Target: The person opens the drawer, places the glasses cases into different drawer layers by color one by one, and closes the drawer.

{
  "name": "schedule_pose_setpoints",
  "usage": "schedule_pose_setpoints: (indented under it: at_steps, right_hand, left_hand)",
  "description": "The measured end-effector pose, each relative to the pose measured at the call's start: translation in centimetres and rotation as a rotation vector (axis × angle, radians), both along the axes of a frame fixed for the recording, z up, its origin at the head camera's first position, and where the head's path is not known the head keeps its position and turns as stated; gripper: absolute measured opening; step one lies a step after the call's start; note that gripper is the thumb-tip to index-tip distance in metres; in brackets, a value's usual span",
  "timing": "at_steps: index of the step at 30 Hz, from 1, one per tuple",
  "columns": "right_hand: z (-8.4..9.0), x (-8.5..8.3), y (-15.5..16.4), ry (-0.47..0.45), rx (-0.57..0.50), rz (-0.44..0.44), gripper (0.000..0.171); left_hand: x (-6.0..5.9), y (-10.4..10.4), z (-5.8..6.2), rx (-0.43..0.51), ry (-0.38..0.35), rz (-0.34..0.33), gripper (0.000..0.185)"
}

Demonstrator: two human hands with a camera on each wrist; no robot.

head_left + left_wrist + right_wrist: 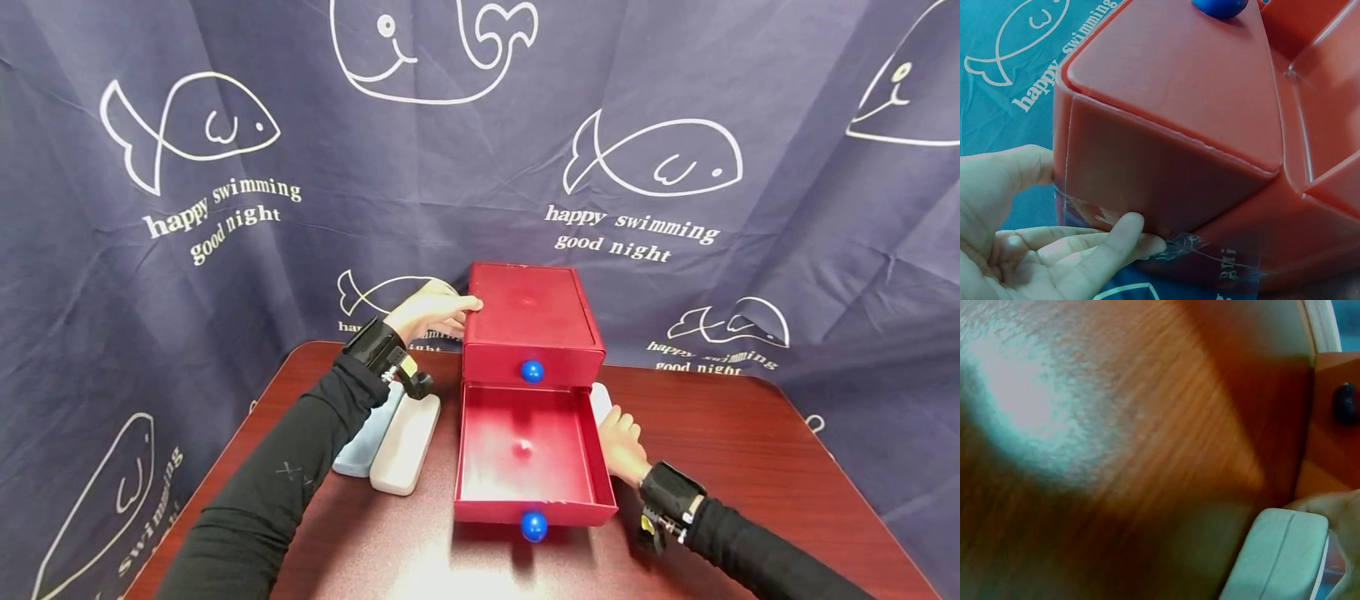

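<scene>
A red two-drawer box (532, 308) stands at the middle of the table. Its upper drawer is shut, with a blue knob (532, 371). Its lower drawer (536, 510) is pulled out and holds nothing. My left hand (431, 312) rests on the box's back left corner, thumb at the top edge. In the left wrist view its straight fingers (1054, 240) lie against the box's side wall (1172, 175). My right hand (622, 442) is beside the open drawer's right wall and holds a white case (601, 400), mostly hidden behind the drawer. The right wrist view shows that case (1282, 556) with a finger (1335, 509) on its end.
Two oblong cases lie side by side left of the box, one light blue (367, 442) and one off-white (405, 442). The dark wooden table (750, 467) ends close in front of the drawer's blue knob (533, 526). A navy whale-print curtain (675, 167) hangs behind.
</scene>
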State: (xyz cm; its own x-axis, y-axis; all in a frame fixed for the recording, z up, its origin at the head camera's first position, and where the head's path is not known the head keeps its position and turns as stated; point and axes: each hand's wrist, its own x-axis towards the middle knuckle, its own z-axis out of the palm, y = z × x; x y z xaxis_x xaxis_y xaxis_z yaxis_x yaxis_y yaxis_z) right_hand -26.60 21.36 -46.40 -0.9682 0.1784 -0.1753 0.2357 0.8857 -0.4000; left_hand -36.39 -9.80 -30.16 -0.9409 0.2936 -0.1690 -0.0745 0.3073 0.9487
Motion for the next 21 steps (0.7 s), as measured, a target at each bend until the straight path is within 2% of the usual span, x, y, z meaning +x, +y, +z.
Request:
schedule_pose_setpoints:
  at_steps: [5,12,18,21]
  right_hand:
    - [0.7,-0.2,0.6,0.012,0.025,0.010,0.068]
    - [1.9,-0.5,2.4,-0.020,0.025,0.115,0.087]
    - [3.8,-0.8,3.1,-0.081,0.026,0.169,0.091]
    - [4.3,-0.9,3.4,-0.105,0.034,0.185,0.087]
  left_hand:
    - [0.0,0.0,0.1,-0.003,0.003,0.002,0.025]
    - [0.2,0.0,0.2,-0.003,0.007,0.006,0.024]
    - [0.2,0.0,0.2,-0.006,0.007,0.004,0.025]
    - [0.2,-0.1,0.1,-0.005,0.005,-0.002,0.026]
